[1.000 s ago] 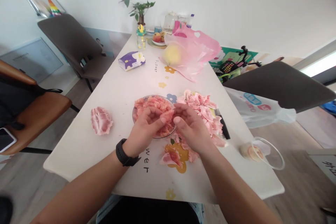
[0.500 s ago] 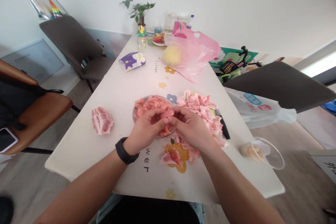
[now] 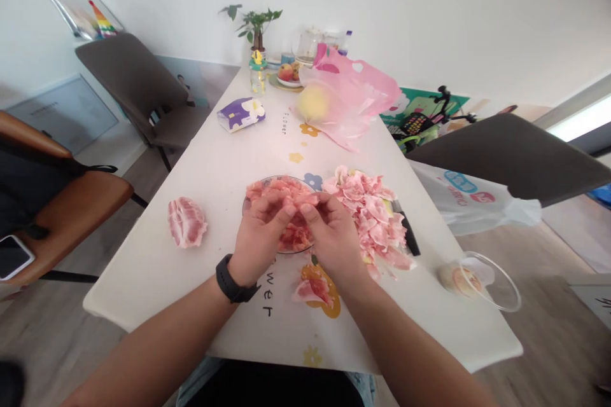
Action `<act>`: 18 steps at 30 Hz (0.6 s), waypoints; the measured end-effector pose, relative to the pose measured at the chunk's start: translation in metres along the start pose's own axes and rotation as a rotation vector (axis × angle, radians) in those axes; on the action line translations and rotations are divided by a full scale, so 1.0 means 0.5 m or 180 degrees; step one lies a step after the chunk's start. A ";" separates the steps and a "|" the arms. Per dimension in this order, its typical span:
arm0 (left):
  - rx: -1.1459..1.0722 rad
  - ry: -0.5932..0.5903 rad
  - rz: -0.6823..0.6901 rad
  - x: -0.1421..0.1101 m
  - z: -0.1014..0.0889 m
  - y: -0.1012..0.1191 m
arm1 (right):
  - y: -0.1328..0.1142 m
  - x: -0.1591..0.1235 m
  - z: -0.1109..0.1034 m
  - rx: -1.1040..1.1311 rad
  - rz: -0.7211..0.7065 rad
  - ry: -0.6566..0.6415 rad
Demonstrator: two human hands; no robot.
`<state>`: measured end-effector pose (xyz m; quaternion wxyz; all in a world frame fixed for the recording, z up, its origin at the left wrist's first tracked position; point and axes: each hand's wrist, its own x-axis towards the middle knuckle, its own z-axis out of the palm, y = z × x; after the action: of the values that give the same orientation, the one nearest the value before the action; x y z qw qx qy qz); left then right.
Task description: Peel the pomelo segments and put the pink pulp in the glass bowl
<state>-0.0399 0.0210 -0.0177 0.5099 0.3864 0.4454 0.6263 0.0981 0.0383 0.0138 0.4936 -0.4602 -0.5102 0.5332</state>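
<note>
Both of my hands are over the near part of a plate [image 3: 244, 206] heaped with pieces of raw meat [image 3: 267, 186]. My left hand [image 3: 260, 229], with a black watch on its wrist, pinches one side of a small piece of meat [image 3: 300, 200]. The thumb and fingers of my right hand [image 3: 331, 229] are closed on its other side. Fingers hide part of that piece. To the right lies a pile of pale pink meat slices [image 3: 365, 203], partly over a board. One separate scrap of meat [image 3: 315, 291] rests nearer to me on the printed tablecloth.
A larger chunk of meat [image 3: 186, 222] lies on the left. Beside the pile is a black-handled knife [image 3: 409, 233]. A clear plastic tub [image 3: 465, 276] stands near the right edge. Farther back are a tissue pack [image 3: 241, 114], a pink plastic bag [image 3: 353, 92] and a plant [image 3: 258, 25].
My hands have moved slightly apart, and both thumbs now point upward against the piece of meat. The right hand has turned a little. Other things shift only slightly with the camera.
</note>
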 end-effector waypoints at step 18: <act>0.0860 0.0740 0.0206 0.059 -0.060 0.059 | -0.018 0.039 -0.064 0.1483 0.0425 -0.0089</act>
<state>-0.0822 0.0427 0.0021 0.3780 0.3906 0.5687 0.6173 0.1287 0.0604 0.0214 0.5430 -0.3591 -0.3488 0.6742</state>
